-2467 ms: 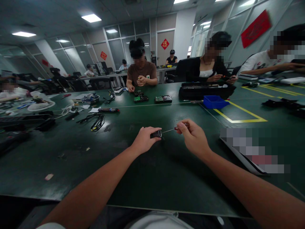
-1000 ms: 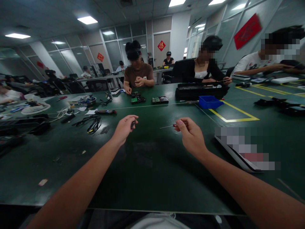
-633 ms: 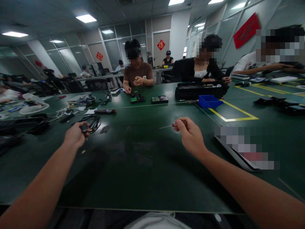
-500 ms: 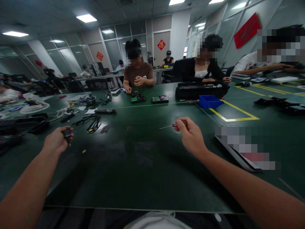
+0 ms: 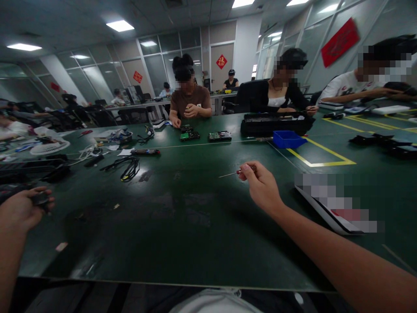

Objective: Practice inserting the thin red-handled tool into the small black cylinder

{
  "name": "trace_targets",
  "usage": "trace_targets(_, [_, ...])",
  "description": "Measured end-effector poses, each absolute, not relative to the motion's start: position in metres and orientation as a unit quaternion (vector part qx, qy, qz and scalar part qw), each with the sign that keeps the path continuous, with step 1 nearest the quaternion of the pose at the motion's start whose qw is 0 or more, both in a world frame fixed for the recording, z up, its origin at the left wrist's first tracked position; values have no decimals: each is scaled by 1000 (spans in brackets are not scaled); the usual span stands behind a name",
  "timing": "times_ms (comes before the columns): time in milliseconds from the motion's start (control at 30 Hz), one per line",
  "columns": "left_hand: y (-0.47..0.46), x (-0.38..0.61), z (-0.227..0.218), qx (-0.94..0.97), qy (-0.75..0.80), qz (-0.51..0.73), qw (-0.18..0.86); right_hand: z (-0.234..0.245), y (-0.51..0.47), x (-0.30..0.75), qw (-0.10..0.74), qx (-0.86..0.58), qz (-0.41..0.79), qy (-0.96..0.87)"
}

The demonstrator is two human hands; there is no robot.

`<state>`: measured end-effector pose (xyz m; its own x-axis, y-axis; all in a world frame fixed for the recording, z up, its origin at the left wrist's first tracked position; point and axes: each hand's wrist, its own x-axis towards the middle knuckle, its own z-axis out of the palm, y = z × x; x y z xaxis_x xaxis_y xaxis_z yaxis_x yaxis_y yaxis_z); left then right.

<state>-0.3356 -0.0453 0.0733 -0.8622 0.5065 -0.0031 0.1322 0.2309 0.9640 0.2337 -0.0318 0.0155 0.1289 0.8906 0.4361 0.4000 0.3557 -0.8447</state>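
My right hand (image 5: 260, 184) is closed around the handle of a screwdriver (image 5: 232, 174), whose thin shaft points left above the green table (image 5: 182, 243). At the far left, my left hand (image 5: 24, 208) grips a small dark block-like part (image 5: 40, 198); its exact kind is too unclear to name. That hand is over the table's left side, close to dark equipment. Small pale scraps (image 5: 61, 247) lie on the tabletop to the right of my left forearm.
Coiled black cables (image 5: 129, 168) and a second tool (image 5: 145, 152) lie left of centre. Hard drives (image 5: 220, 136) sit before a person opposite. A blue bin (image 5: 288, 139) stands near a black casing (image 5: 276, 124). At right lies a partly blurred-out booklet (image 5: 325, 208).
My left hand has moved left and slightly down, carrying the dark part towards the table's left side. The right hand and the screwdriver have stayed almost still.
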Motion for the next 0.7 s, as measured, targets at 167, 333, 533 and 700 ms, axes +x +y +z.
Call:
trace_targets(167, [-46,-346,66,162,763,593,198,16,-32,232,549,-515,242,-612])
trace_targets(333, [-46,-336,67,152,764,591,210,15,-32,234,540,-517,240,-619])
trace_targets(533, [-49,-328,70,155,767,585,215,15,-32,234,535,-520,235,-623])
trace_targets(700, [-47,-325,73,150,779,568,221,17,-33,233,533,-521,237,-623])
